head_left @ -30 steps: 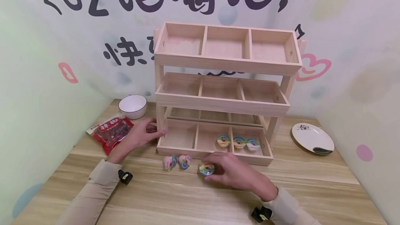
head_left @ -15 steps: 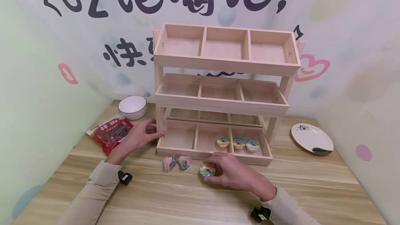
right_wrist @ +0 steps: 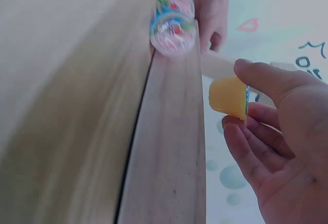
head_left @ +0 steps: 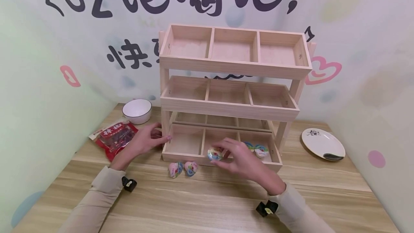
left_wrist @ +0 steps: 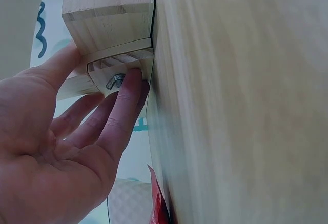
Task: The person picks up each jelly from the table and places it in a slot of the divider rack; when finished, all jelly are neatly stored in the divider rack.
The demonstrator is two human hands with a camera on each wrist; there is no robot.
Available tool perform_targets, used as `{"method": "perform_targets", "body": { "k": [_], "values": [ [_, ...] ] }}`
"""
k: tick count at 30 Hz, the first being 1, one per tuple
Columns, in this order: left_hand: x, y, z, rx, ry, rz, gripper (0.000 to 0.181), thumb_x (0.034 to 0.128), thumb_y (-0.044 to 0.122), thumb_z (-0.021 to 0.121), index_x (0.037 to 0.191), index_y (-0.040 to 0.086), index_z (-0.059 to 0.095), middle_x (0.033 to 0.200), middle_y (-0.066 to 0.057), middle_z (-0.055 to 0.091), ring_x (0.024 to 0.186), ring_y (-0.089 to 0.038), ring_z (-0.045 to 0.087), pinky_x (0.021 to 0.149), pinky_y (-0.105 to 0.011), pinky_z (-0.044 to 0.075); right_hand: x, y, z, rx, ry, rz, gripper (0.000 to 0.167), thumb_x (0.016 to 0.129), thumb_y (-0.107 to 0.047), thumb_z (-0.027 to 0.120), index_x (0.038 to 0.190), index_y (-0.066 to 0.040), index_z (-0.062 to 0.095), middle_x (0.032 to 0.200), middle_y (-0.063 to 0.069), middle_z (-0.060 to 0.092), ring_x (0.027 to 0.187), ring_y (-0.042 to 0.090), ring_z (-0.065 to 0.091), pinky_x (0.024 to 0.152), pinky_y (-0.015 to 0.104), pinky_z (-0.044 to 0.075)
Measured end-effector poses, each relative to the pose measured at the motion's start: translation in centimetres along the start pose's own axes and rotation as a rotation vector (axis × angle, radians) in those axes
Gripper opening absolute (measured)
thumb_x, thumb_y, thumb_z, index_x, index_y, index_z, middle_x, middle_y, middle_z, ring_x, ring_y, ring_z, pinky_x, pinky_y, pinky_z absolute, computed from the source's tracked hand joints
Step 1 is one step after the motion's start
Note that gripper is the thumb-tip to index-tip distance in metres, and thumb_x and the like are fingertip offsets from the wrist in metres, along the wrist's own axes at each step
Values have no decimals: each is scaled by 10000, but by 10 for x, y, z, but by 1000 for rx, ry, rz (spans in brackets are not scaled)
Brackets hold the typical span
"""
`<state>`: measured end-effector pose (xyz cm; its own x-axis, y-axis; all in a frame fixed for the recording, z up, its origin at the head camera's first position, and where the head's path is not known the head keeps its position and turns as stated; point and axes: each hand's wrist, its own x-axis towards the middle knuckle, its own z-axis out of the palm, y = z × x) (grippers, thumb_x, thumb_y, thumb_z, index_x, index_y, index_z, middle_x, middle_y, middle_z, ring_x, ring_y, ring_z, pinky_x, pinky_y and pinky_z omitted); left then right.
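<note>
Evidently, from the head view, your right hand (head_left: 242, 158) pinched a round jelly cup (head_left: 214, 153) between thumb and fingertips, lid toward the camera, at the front of the lowest front tray's (head_left: 184, 157) middle compartment (head_left: 221, 134). Your left hand (head_left: 147, 139) was well apart, on that tray's left end, so the compartment lay nearer your right. Two pink heart-shaped jelly cups (head_left: 191, 168) rested on the counter (head_left: 181, 204) between your hands.

In the left wrist view, your thumb and fingers clasped the wooden rack's (left_wrist: 115, 29) end, one fingertip beside a metal wing nut (left_wrist: 117, 81).

In the right wrist view, the orange cup's short axis ran crosswise to the tray's long front board (right_wrist: 164, 157), base pointing counterward, just beyond the board's upper edge and apparently not touching it.
</note>
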<state>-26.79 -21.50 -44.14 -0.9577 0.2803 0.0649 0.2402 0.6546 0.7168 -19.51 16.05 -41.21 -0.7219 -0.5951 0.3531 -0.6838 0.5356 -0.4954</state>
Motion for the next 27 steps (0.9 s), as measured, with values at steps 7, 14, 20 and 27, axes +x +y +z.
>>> {"method": "perform_targets", "body": {
  "k": [7, 14, 20, 27],
  "values": [
    [0, 0, 0, -5, 0, -10, 664, 1027, 389, 765, 1499, -18, 536, 1377, -301, 706, 1274, -447, 713, 1068, -579, 599, 15, 15, -3, -53, 56, 39, 432, 931, -253, 887, 1308, -90, 756, 1191, 44, 779, 975, 144, 733, 810, 380, 679],
    [-1, 0, 1, -5, 0, -3, 658, 1030, 385, 761, 1488, -32, 539, 1363, -309, 709, 1267, -456, 713, 1063, -572, 605, 23, 29, 4, -76, -15, 137, 461, 968, -327, 848, 1367, -128, 734, 1318, 44, 765, 1112, 173, 724, 916, 429, 647],
    [-1, -1, 0, -8, 0, -11, 674, 1026, 400, 763, 1492, -31, 536, 1362, -307, 710, 1271, -457, 710, 1067, -577, 601, 29, 39, 11, -108, -50, 147, 435, 955, -290, 863, 1333, -109, 747, 1265, 38, 783, 1101, 170, 730, 924, 395, 627],
    [-1, 1, 0, -12, 6, -7, 663, 1021, 394, 772, 1483, -26, 546, 1353, -299, 718, 1265, -449, 716, 1064, -576, 603, 30, 46, 13, -65, -86, 179, 426, 948, -266, 870, 1319, -94, 749, 1196, 25, 791, 1005, 125, 717, 868, 347, 622]
  ]
}}
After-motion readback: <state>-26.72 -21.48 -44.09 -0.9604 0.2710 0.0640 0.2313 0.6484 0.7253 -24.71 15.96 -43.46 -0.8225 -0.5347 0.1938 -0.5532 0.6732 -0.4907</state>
